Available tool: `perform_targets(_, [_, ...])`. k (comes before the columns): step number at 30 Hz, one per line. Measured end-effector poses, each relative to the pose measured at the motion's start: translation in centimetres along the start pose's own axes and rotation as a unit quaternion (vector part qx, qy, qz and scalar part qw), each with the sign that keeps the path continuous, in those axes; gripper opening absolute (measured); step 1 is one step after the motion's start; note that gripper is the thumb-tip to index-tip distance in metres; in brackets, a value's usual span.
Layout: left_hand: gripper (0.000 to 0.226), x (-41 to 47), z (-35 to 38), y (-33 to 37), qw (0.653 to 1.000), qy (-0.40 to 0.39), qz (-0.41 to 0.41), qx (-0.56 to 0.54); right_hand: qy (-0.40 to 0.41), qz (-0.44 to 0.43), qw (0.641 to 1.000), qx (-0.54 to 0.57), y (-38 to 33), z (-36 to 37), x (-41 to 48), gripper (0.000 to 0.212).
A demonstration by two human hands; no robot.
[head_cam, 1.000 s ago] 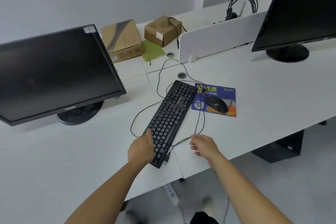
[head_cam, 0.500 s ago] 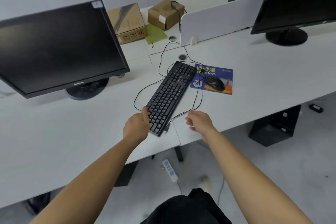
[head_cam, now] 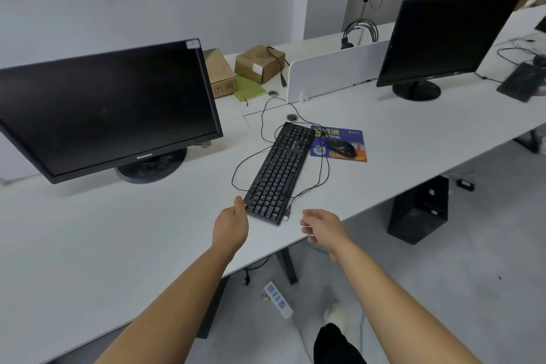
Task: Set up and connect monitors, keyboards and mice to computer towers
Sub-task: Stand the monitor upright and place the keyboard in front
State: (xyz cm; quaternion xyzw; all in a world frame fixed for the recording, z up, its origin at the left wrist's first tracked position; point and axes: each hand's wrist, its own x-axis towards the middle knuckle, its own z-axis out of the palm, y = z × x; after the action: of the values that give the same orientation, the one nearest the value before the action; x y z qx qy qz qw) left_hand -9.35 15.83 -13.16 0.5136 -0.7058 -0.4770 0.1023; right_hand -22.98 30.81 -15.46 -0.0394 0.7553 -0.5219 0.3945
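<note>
A black keyboard [head_cam: 277, 174] lies slantwise on the white desk [head_cam: 118, 239], its cable [head_cam: 236, 170] looping around it. A loose USB plug [head_cam: 287, 214] lies by its near right corner. A black mouse [head_cam: 342, 147] sits on a blue mouse pad [head_cam: 356, 134] to the right of the keyboard. My left hand [head_cam: 232, 223] grips the keyboard's near left corner, thumb against the edge. My right hand [head_cam: 320, 224] hovers just right of the plug, fingers loosely curled, holding nothing. One dark monitor [head_cam: 106, 109] stands at the left, another monitor [head_cam: 443, 38] at the right. A black tower [head_cam: 419, 210] stands under the desk.
Cardboard boxes [head_cam: 260, 63] and a white divider [head_cam: 334, 71] sit at the back. A second keyboard [head_cam: 523, 83] lies at the far right. A power strip [head_cam: 277, 298] lies on the floor near my feet, beside a desk leg [head_cam: 288, 266].
My view has pulled back and up from the desk. My left thumb has slid off the keys to the keyboard's near corner. My right hand stays beside the plug.
</note>
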Motion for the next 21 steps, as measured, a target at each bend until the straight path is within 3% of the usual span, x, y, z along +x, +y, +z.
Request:
perform_targets(3, [0.058, 1.5, 0.7, -0.5, 0.993, -0.051, -0.070, -0.082, 0.004, 0.010, 1.000, -0.007, 0.1, -0.5, 1.2, 0.013])
perform_targets(9, [0.070, 6.0, 3.8, 1.2, 0.985, -0.099, -0.121, -0.074, -0.032, 0.048, 0.998, 0.017, -0.6, -1.7, 7.6, 0.025])
perform_targets(15, [0.076, 12.5, 8.0, 2.6, 0.948, -0.024, -0.274, -0.161, -0.077, 0.120, 0.989, 0.049, -2.6, -2.6, 16.7, 0.041])
perform_targets(17, [0.076, 14.1, 9.3, 3.1, 0.927, -0.004, -0.324, -0.188, -0.087, 0.146, 0.984, 0.047, -3.1, -2.4, 19.9, 0.040])
perform_targets(18, [0.075, 14.4, 9.8, 3.4, 0.917, 0.004, -0.346, -0.199, -0.091, 0.160, 0.981, 0.057, -3.6, -2.1, 21.0, 0.011])
perform_targets(21, [0.084, 16.4, 11.3, 3.1, 0.886, 0.034, -0.390, -0.248, -0.084, 0.185, 0.978, 0.054, -3.6, -0.8, 24.7, 0.016])
